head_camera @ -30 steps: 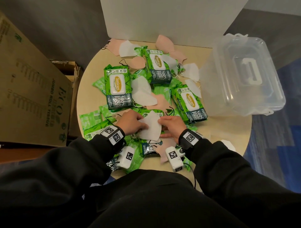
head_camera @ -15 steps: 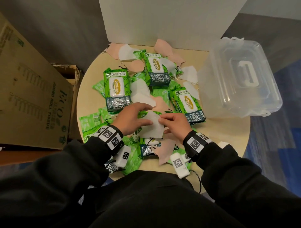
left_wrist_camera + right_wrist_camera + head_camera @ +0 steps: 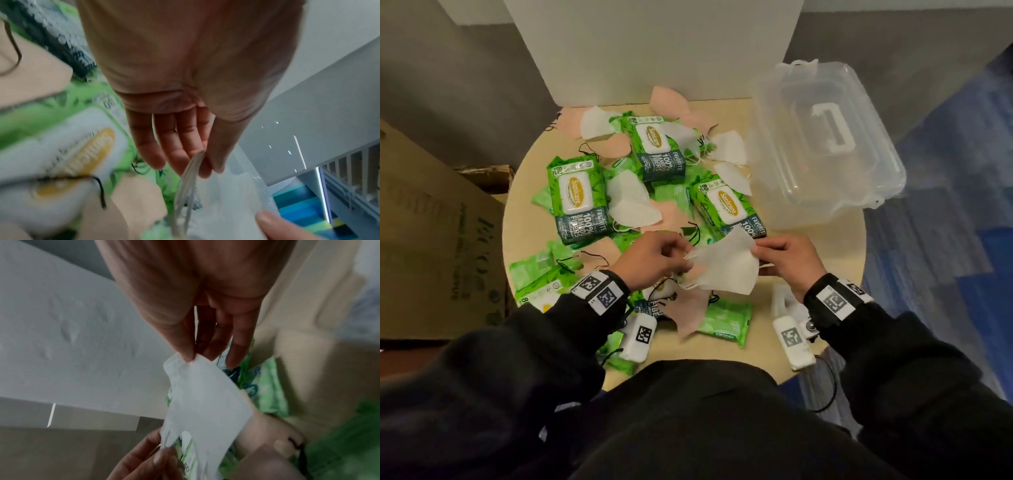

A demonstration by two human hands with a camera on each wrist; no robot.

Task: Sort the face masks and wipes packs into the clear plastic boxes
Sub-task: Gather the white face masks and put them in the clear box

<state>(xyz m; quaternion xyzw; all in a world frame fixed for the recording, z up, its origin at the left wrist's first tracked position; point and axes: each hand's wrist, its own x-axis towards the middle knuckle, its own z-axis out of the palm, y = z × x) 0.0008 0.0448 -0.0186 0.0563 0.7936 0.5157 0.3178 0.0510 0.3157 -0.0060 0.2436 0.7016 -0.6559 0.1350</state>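
Observation:
Both hands hold one folded white face mask (image 3: 726, 265) just above the pile near the table's front. My left hand (image 3: 654, 258) pinches its left edge; in the left wrist view thumb and fingers (image 3: 197, 155) nip the thin mask edge (image 3: 187, 183). My right hand (image 3: 786, 258) pinches its upper right corner, where the right wrist view shows the thumb (image 3: 185, 344) pressing on the mask (image 3: 205, 404). Green wipes packs (image 3: 580, 202) and more white and pink masks (image 3: 630, 202) lie scattered over the round table (image 3: 808, 250). A clear plastic box (image 3: 822, 144) with its lid on stands at the back right.
A white board (image 3: 654, 48) stands upright behind the table. A large brown cardboard carton (image 3: 431, 233) stands close on the left. Blue carpet (image 3: 945, 222) lies to the right. The table's right front edge is bare wood.
The white mask has been lifted off the pile and carried right. Both hands moved with it, the right hand furthest, and the mask now hangs between them.

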